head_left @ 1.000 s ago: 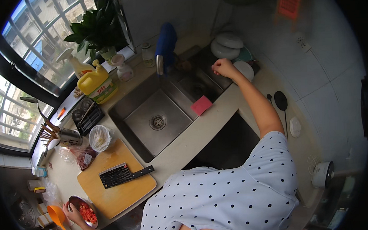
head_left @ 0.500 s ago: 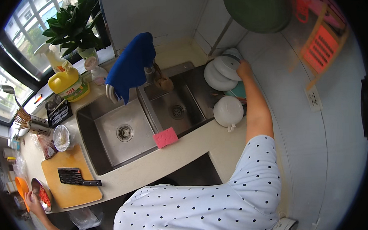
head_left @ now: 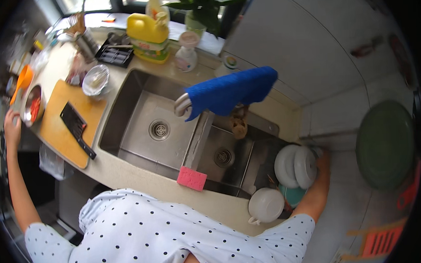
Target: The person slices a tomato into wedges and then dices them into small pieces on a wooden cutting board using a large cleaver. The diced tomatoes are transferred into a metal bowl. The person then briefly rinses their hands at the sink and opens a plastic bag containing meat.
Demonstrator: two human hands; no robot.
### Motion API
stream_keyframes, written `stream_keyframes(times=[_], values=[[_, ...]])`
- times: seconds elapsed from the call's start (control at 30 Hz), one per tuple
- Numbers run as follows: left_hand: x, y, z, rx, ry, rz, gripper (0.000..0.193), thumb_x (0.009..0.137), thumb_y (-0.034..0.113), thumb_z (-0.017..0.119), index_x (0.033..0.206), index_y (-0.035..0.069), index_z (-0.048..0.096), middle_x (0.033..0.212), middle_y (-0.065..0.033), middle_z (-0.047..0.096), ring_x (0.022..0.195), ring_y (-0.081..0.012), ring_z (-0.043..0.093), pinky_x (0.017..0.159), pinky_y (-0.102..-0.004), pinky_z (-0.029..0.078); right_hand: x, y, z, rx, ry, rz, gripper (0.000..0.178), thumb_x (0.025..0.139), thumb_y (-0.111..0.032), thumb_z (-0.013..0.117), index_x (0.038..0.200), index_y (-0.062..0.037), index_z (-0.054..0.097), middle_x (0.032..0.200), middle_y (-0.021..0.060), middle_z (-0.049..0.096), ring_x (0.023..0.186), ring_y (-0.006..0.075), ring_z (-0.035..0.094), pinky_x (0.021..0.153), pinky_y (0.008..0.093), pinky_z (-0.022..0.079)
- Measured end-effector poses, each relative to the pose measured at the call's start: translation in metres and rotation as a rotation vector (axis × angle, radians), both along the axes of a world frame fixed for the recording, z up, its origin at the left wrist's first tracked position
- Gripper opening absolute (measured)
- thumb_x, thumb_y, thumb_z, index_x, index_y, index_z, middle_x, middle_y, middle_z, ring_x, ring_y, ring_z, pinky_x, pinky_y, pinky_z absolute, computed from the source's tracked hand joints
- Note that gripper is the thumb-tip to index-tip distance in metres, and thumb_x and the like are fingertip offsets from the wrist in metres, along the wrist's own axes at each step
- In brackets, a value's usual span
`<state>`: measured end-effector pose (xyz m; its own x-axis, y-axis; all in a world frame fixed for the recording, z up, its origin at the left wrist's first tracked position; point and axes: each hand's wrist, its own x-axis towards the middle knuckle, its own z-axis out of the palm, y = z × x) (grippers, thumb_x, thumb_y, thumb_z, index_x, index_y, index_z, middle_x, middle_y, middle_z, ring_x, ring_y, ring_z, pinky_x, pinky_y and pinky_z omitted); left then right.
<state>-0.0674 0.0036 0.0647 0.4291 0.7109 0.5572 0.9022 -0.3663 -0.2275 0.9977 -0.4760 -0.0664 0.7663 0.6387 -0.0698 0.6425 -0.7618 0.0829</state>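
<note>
At the counter's left end, my left hand [head_left: 13, 126] is beside a metal bowl [head_left: 33, 106] of chopped red food. Its fingers are loosely spread and seem to hold nothing; whether they touch the rim I cannot tell. An orange spoon [head_left: 23, 82] lies just beyond. My right arm reaches to the dishes right of the sink. My right hand [head_left: 322, 161] is at the far edge of the leaning white dishes [head_left: 304, 168], its fingers mostly hidden and blurred. A teal dish [head_left: 292, 194] shows below them, and a white handled pot [head_left: 266, 205] stands nearer me.
A black cleaver [head_left: 75, 122] lies on the yellow cutting board [head_left: 58, 98]. A pink sponge [head_left: 192, 179] sits on the front edge of the double sink [head_left: 146, 101]. A blue cloth [head_left: 232, 90] hangs over the faucet. A yellow jug [head_left: 147, 38] stands by the window. A green round object [head_left: 385, 145] hangs at right.
My view has turned, so the scene appears rotated and shifted. My left hand now shows apart from the orange spoon. The right hand stays at the white dishes, its fingers now less visible.
</note>
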Motion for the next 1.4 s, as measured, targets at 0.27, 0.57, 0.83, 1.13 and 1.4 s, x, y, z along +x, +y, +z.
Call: stream_keyframes(times=[0.27, 0.57, 0.83, 1.13, 1.4], values=[[0.009, -0.001, 0.002, -0.263, -0.079, 0.37, 0.012, 0.075, 0.004, 0.056, 0.085, 0.001, 0.061, 0.112, -0.0209, 0.057, 0.111, -0.035, 0.052, 0.096, -0.0367, 0.04, -0.045, 0.011, 0.025, -0.17, -0.066, -0.134, 0.069, 0.081, -0.049, 0.057, 0.139, -0.0176, 0.037, 0.14, 0.016, 0.04, 0.129, 0.029, 0.039, 0.106, 0.0402, 0.031], [0.005, 0.006, 0.02, -0.337, -0.203, 0.374, 0.014, 0.077, 0.008, 0.058, 0.089, 0.003, 0.064, 0.12, -0.0202, 0.055, 0.115, -0.034, 0.05, 0.099, -0.037, 0.038, -0.169, 0.029, 0.075, -0.083, -0.563, -0.205, 0.058, 0.074, -0.026, 0.066, 0.126, -0.0105, 0.046, 0.128, 0.0158, 0.047, 0.118, 0.0306, 0.046, 0.098, 0.0416, 0.037], [-0.053, -0.002, 0.004, -0.246, -0.273, 0.256, 0.016, 0.076, 0.011, 0.059, 0.088, 0.003, 0.065, 0.115, -0.0184, 0.057, 0.11, -0.033, 0.053, 0.095, -0.0367, 0.041, -0.382, 0.067, 0.133, 0.313, -0.344, 0.166, 0.05, 0.072, -0.01, 0.071, 0.118, -0.0059, 0.052, 0.119, 0.0162, 0.05, 0.107, 0.0312, 0.051, 0.089, 0.0419, 0.043], [-0.084, 0.061, -0.027, -0.34, -0.411, 0.072, 0.013, 0.075, 0.01, 0.061, 0.085, 0.004, 0.067, 0.11, -0.0185, 0.06, 0.105, -0.0327, 0.056, 0.092, -0.0369, 0.043, -0.594, 0.203, 0.099, 0.701, 1.759, -0.241, 0.045, 0.093, -0.027, 0.049, 0.125, 0.0047, 0.044, 0.117, 0.0132, 0.056, 0.106, 0.0234, 0.057, 0.09, 0.0358, 0.046], [-0.169, 0.136, -0.11, -0.49, -0.474, 0.012, 0.015, 0.076, 0.009, 0.061, 0.089, 0.004, 0.064, 0.114, -0.017, 0.057, 0.107, -0.0317, 0.055, 0.093, -0.0367, 0.043, -0.809, 0.453, 0.085, 0.397, 1.929, -0.274, 0.043, 0.096, -0.028, 0.043, 0.127, 0.0024, 0.042, 0.117, 0.0151, 0.055, 0.103, 0.0266, 0.059, 0.086, 0.0427, 0.051]])
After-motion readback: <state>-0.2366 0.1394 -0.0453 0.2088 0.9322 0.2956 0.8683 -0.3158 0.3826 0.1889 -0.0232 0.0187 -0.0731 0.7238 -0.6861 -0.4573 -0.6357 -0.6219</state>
